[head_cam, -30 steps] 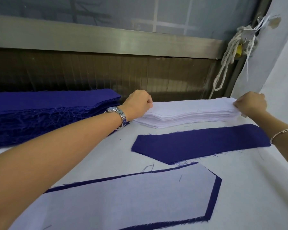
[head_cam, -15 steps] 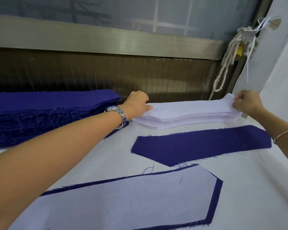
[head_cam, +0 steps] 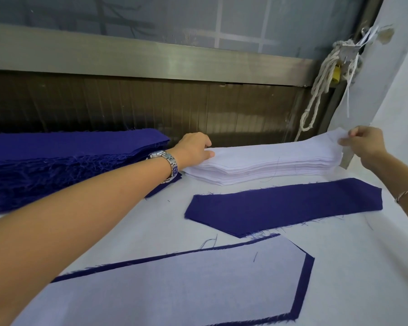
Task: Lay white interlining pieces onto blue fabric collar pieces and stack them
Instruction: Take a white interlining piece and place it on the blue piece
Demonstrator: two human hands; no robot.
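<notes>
A stack of white interlining pieces (head_cam: 264, 164) lies at the back of the table. My left hand (head_cam: 194, 148) rests on the stack's left end, fingers pinching the top sheet. My right hand (head_cam: 365, 142) pinches the right end of the top interlining piece (head_cam: 325, 143) and holds it lifted off the stack. A bare blue collar piece (head_cam: 285, 205) lies flat just in front of the stack. Nearer to me lies a blue collar piece covered with white interlining (head_cam: 186, 285). A thick pile of blue collar pieces (head_cam: 64, 161) sits at the left.
The table (head_cam: 351, 267) is covered in white cloth. A dark ribbed panel and a metal rail (head_cam: 151, 60) run along the back. A knotted white rope (head_cam: 320, 85) hangs at the back right beside a pale wall.
My right hand has risen and lifted the right end of the top interlining sheet off the stack. My left hand stays on the stack's left end.
</notes>
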